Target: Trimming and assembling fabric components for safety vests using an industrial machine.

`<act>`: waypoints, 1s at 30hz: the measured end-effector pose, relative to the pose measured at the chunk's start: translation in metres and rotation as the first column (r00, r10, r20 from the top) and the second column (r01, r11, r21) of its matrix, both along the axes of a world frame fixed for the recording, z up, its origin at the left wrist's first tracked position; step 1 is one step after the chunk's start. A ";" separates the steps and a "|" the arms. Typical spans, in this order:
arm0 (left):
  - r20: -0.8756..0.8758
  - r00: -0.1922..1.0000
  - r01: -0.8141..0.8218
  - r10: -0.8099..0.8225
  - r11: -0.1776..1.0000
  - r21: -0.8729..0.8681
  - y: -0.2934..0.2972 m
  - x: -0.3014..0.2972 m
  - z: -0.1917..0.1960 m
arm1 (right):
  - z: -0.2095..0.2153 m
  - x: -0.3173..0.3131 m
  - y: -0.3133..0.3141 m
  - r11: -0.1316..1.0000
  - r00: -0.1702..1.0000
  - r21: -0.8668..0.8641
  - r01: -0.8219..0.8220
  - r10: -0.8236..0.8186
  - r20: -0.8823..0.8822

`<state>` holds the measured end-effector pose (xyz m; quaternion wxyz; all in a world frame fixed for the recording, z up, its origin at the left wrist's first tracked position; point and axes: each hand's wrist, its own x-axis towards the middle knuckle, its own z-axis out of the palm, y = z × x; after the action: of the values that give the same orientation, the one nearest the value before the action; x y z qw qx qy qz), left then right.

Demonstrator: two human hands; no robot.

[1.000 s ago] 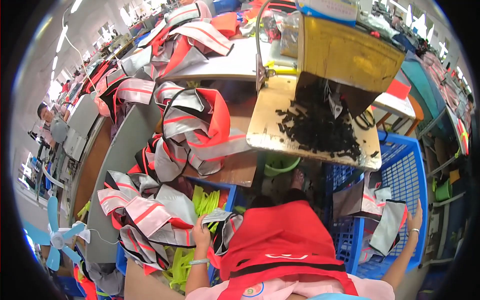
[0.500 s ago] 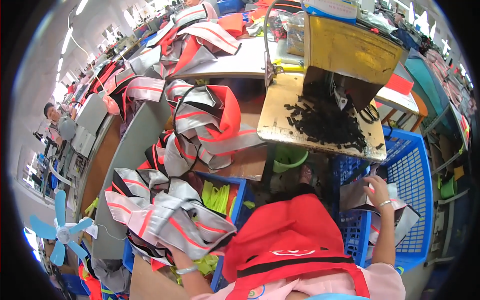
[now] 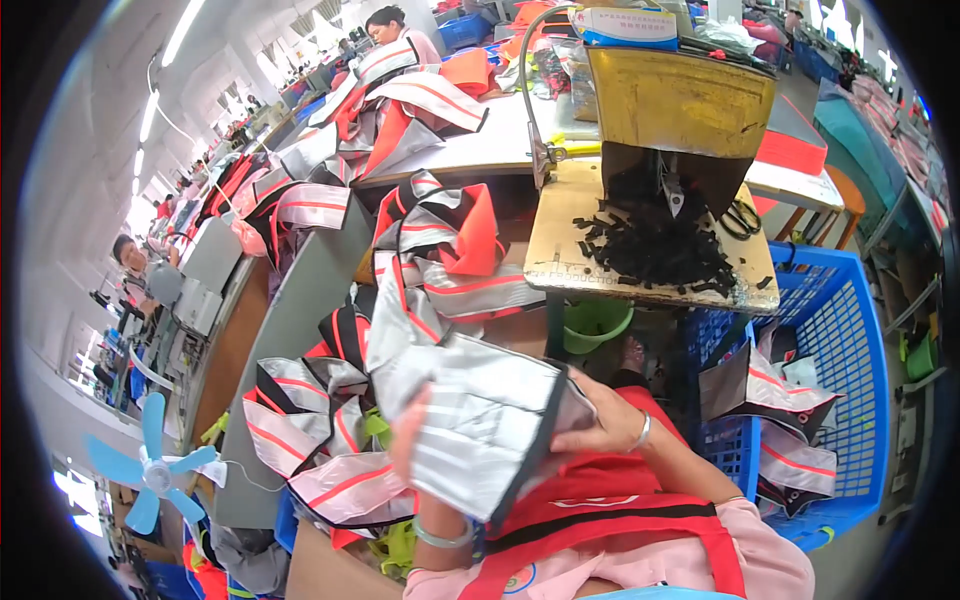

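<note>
A silver-grey fabric piece (image 3: 487, 410) with black edging is raised in front of my red apron. My right hand (image 3: 603, 418) is closed on its right side, with the thumb toward me and some fingers hidden behind the cloth. My left hand (image 3: 408, 440) is against its left side, smeared by motion, so its grip does not show. Just left lies a heap of silver-grey fabric pieces (image 3: 345, 485) with pink-red stripes and black trim. More striped pieces (image 3: 460, 235) are piled beyond it.
Ahead to the right, a machine with a yellow housing (image 3: 685, 105) stands over a board (image 3: 560, 235) bearing black scraps and black-handled scissors (image 3: 741, 220). A blue basket (image 3: 868, 370) at my right holds striped pieces. A green bucket (image 3: 597, 325) sits underneath; a blue fan (image 3: 155, 473) is at left.
My right hand has left the basket and come across to the fabric piece. My left hand has risen from the near-left heap. The piece is now in front of me, and more striped cloth shows in the basket.
</note>
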<state>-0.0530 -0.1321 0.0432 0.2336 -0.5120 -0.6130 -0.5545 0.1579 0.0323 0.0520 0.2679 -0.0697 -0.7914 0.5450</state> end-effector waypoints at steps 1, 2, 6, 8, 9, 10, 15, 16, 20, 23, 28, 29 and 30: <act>0.080 0.987 0.135 -0.137 0.990 0.033 0.006 0.018 0.010 | -0.002 0.003 -0.004 0.992 1.000 -0.126 -0.027 0.028 0.010; 0.155 0.949 0.265 -0.274 0.961 0.076 0.009 0.031 0.023 | -0.005 0.006 -0.007 0.967 0.998 -0.249 -0.051 0.058 0.018; 0.087 0.961 0.272 -0.261 0.949 -0.157 0.000 0.045 0.032 | -0.026 0.016 -0.009 0.944 0.984 -0.280 0.175 -0.156 0.090; 0.014 0.946 0.320 -0.325 0.921 -0.221 0.004 0.053 0.045 | -0.014 0.026 0.004 0.899 0.968 -0.360 0.250 -0.225 0.110; -0.012 0.923 0.364 -0.385 0.881 -0.302 0.004 0.051 0.052 | 0.001 0.028 0.005 0.892 0.963 -0.363 0.269 -0.257 0.082; 0.018 0.869 0.458 -0.494 0.790 -0.408 0.005 0.051 0.066 | 0.014 0.031 0.014 0.889 0.955 -0.355 0.289 -0.291 0.048; 0.111 0.811 0.566 -0.574 0.723 -0.396 0.050 0.041 0.081 | 0.021 0.054 0.016 0.973 0.979 0.194 0.122 -0.150 0.141; 0.020 0.867 0.446 -0.498 0.759 -0.474 0.062 0.054 0.080 | 0.020 0.063 0.008 0.975 0.977 0.190 0.116 -0.146 0.156; 0.586 0.611 0.792 -0.532 0.426 -0.438 0.064 0.076 0.035 | 0.001 0.091 -0.004 0.973 0.953 -0.006 0.231 -0.225 0.205; 0.528 0.574 0.816 -0.626 0.376 -0.440 0.071 0.094 0.044 | -0.003 0.104 -0.004 0.947 0.960 -0.179 0.265 -0.241 0.145; 0.282 0.775 0.630 -0.565 0.659 -0.411 0.085 0.117 0.062 | 0.021 0.100 0.018 0.907 0.895 0.018 0.420 -0.417 0.160; 0.204 0.846 0.531 -0.492 0.748 -0.398 0.086 0.118 0.059 | 0.021 0.095 0.014 0.880 0.868 0.070 0.469 -0.474 0.145; 0.197 0.848 0.528 -0.492 0.751 -0.396 0.089 0.114 0.055 | 0.013 0.089 0.013 0.850 0.842 0.107 0.517 -0.527 0.119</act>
<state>0.0608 -0.0432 0.0979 -0.0720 -0.6757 -0.5668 -0.4658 0.2471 0.0454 0.0646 0.3506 -0.3118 -0.7785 0.4169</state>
